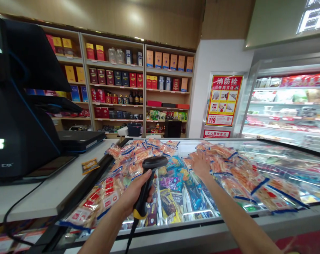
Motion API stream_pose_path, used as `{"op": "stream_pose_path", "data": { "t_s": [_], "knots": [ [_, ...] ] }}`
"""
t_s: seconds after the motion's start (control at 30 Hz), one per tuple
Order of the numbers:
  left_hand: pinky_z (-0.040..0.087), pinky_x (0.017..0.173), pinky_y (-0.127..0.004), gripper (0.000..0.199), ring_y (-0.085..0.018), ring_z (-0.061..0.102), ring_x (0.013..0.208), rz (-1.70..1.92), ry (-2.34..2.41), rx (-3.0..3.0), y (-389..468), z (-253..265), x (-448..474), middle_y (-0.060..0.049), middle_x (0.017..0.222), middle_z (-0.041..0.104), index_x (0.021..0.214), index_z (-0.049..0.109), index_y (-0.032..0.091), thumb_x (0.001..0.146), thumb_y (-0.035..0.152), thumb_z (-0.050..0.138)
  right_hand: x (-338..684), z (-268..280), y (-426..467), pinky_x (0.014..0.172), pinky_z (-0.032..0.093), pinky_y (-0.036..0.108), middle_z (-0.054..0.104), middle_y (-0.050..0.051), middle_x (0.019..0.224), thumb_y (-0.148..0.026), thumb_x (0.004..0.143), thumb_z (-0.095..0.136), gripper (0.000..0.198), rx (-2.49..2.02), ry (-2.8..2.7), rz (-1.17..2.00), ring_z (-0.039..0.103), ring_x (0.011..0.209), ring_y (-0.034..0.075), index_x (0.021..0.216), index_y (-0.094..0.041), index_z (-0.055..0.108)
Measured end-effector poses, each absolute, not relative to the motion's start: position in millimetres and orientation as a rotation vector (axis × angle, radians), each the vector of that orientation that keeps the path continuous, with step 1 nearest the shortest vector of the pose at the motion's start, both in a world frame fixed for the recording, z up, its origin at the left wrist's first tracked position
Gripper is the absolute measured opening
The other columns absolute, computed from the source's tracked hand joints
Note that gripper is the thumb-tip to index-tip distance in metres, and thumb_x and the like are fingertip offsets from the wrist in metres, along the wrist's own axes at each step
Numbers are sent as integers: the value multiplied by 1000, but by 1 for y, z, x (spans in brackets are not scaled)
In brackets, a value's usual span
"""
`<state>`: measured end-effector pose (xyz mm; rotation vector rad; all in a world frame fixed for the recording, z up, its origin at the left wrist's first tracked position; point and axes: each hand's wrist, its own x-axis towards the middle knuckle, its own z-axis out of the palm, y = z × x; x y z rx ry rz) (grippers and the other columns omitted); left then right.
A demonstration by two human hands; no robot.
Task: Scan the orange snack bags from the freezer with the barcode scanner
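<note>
Barcode scanning seems in hand: the left hand (134, 194) grips a pistol-shaped, black-and-yellow plastic scanner (145, 188) above a glass-topped white freezer (191, 231), near its front edge, long axis tilted, top leaning right, head pointing away rightward. The right hand (201, 165), fingers spread, lies over clear, blue-edged plastic packets (241, 173); the next move likely calls for aiming at one.

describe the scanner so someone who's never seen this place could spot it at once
Find the big glass-topped freezer with clear packets piled on it. Over its left half, a left hand grips the scanner by its handle. Its dark, hammer-like shape, yellow lower end and dangling black cord set it apart from the blue-edged packets.
</note>
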<state>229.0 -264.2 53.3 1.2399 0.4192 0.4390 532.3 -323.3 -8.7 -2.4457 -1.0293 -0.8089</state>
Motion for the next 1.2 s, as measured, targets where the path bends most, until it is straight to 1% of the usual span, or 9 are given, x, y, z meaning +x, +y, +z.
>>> {"op": "stream_pose_path", "data": {
  "t_s": [0.2, 0.3, 0.4, 0.5, 0.63, 0.77, 0.9, 1.03, 1.2],
  "knots": [
    [38, 42, -22, 36, -7, 41, 32, 512, 476, 1227, -261, 62, 211, 5, 40, 47, 77, 49, 16, 69, 50, 43, 543, -7, -320, 86, 15, 56, 39, 14, 122, -34, 76, 36, 39, -2550, -1039, -710, 25, 115, 34, 110, -19, 48],
    [38, 41, -22, 36, -7, 41, 32, 560, 513, 1191, -258, 68, 199, 5, 40, 46, 77, 51, 16, 67, 50, 45, 512, 5, -312, 89, 17, 49, 40, 15, 121, -34, 77, 36, 38, -2416, -1091, -726, 27, 115, 30, 107, -16, 50],
    [38, 40, -22, 35, -7, 41, 33, 559, 507, 1175, -254, 70, 186, 5, 41, 46, 75, 51, 16, 67, 50, 46, 450, 10, -299, 85, 30, 33, 54, 9, 106, -38, 78, 33, 37, -2192, -1372, -407, 45, 101, 21, 100, -18, 55],
    [39, 42, -22, 36, -7, 41, 34, 568, 502, 1169, -250, 69, 176, 4, 42, 47, 76, 51, 16, 68, 50, 44, 387, 4, -290, 74, 37, 26, 60, 5, 95, -49, 75, 34, 42, -1940, -1599, -60, 53, 87, 17, 95, -21, 57],
    [39, 41, -22, 39, -7, 41, 34, 566, 514, 1150, -249, 65, 167, 4, 42, 47, 81, 52, 15, 69, 51, 43, 338, -8, -285, 60, 37, 25, 62, 3, 88, -59, 60, 48, 49, -1886, -1657, 217, 55, 78, 19, 93, -24, 58],
    [38, 42, -23, 38, -7, 39, 32, 572, 510, 1150, -253, 64, 166, 5, 40, 47, 83, 52, 15, 70, 50, 42, 341, -14, -280, 53, 35, 23, 61, 2, 68, -47, 53, 60, 33, -1894, -1544, 395, 54, 64, 16, 70, -19, 62],
    [38, 43, -22, 37, -7, 40, 33, 564, 473, 1175, -256, 63, 171, 4, 41, 48, 82, 51, 15, 70, 49, 43, 382, -12, -286, 53, 36, 23, 59, 0, 64, -35, 59, 56, 21, -1778, -1301, 364, 51, 57, 12, 70, -17, 60],
    [36, 42, -21, 36, -7, 40, 33, 519, 476, 1177, -258, 58, 183, 5, 41, 48, 81, 49, 17, 69, 50, 42, 436, -9, -298, 52, 36, 24, 58, -1, 62, -38, 63, 49, 27, -1735, -1014, 216, 49, 53, 12, 78, -17, 58],
    [34, 41, -20, 34, -7, 42, 33, 411, 439, 1240, -264, 52, 203, 4, 42, 48, 79, 48, 17, 72, 49, 40, 480, -9, -305, 54, 38, 26, 60, 4, 73, -39, 61, 49, 32, -1696, -889, 4, 52, 61, 16, 78, -15, 59]
  ]
}}
